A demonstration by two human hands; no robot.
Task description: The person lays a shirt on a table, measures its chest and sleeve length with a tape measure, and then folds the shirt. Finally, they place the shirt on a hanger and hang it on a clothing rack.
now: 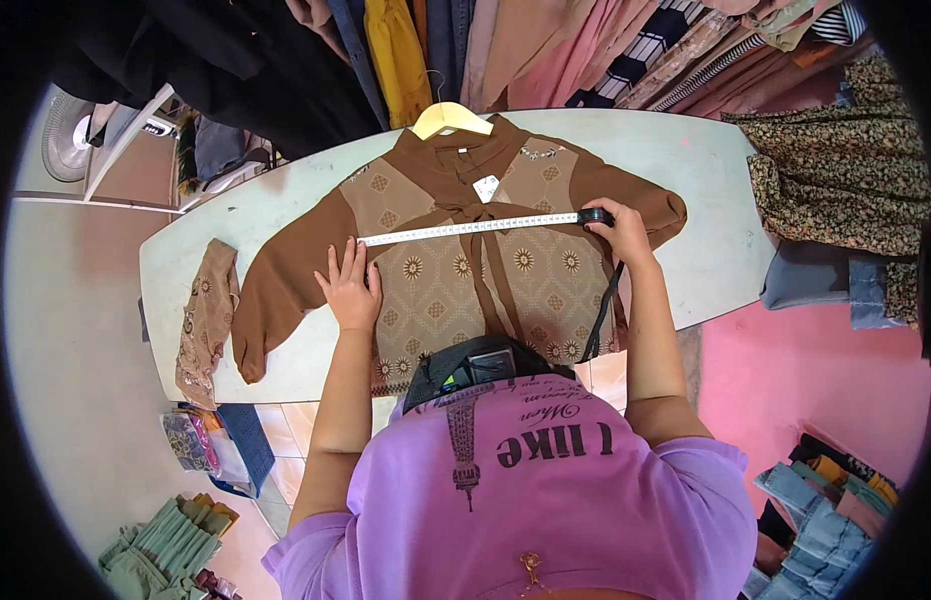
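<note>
A brown patterned blouse (425, 290) with long sleeves and a neck tie lies spread out on a white table (710, 190). A white measuring tape (465, 229) stretches across its chest. My left hand (351, 288) lies flat on the left part of the blouse, fingers spread, its fingertips by the end of the tape. My right hand (621, 235) is closed around the black tape case (594, 216) near the right sleeve. A light wooden hanger (451, 121) sits in the collar, and a white tag (485, 187) rests below the neckline.
A folded patterned cloth (207, 325) lies at the table's left end. Hanging clothes (395, 60) line the back, and a floral garment (835, 180) is at the right. Stacked folded clothes (815, 515) stand low right, others (175, 540) low left. A fan (67, 135) is upper left.
</note>
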